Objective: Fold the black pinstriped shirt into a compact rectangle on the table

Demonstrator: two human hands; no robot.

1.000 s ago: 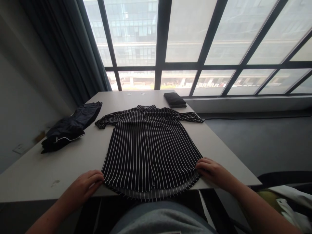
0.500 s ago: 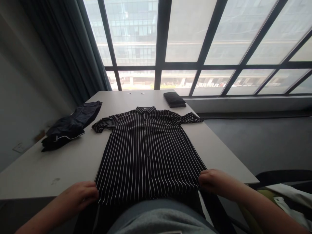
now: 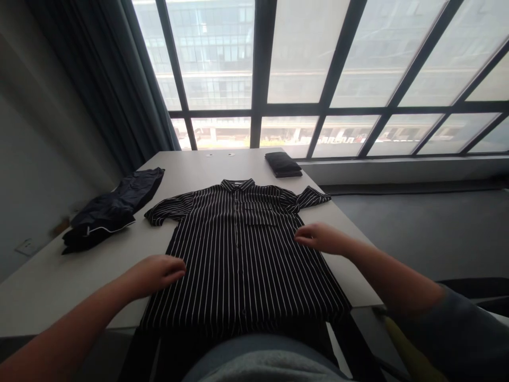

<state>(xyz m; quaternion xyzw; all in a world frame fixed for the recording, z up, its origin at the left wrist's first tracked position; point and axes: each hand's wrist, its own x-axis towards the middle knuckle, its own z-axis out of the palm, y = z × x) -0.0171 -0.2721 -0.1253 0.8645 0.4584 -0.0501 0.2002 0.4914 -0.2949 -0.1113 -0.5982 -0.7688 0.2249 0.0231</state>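
Observation:
A black short-sleeved shirt with white stripes (image 3: 238, 265) lies front side up, its collar at the far end. Its lower hem hangs over the table's near edge. My left hand (image 3: 165, 271) is over the shirt's left side, fingers loosely bent and thumb a little apart, with no cloth seen in it. Over the right side, higher up near the sleeve, is my right hand (image 3: 316, 237), its fingers also loosely bent and no cloth pulled up by them. Whether the fingertips touch the fabric I cannot tell.
The white table (image 3: 123, 286) carries a dark heap of clothing (image 3: 113, 207) at the left. Near the far right edge lies a folded black stack of cloth (image 3: 283, 163). A curtain (image 3: 103, 79) and windows are behind. Something yellow-green (image 3: 413, 347) is at lower right.
Both hands have let go of the shirt's lower corners and moved up and inward over its sides. The hem now spreads wider at the near edge.

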